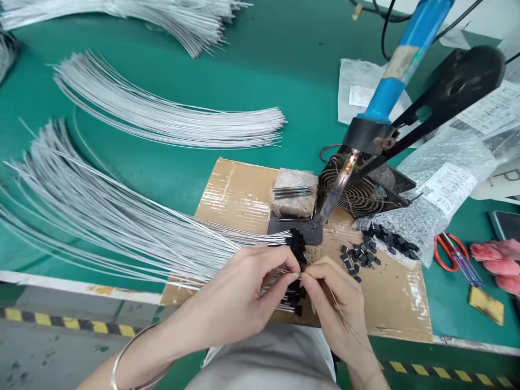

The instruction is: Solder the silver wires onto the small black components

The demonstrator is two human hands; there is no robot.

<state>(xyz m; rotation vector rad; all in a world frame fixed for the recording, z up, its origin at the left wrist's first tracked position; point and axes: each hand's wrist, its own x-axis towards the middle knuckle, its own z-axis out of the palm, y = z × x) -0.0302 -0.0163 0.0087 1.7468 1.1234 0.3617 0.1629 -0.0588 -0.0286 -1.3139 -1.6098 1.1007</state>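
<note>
On the green surface (264, 65), at far left, a fanned bundle of grey wires (101, 216) ran off the frame edge; its black-capped ends (296, 271) lay on the cardboard sheet (390, 292). The left hand (239, 298) was pinched shut on one wire beside those ends. The right hand (337, 303) met it fingertip to fingertip, closed on a thin wire; the item between the fingertips was too small to identify. Loose black caps (359, 257) lay just right. The soldering iron (390, 81) stood in its stand, tip partly hidden. Scissors (450, 254) lay further right.
</note>
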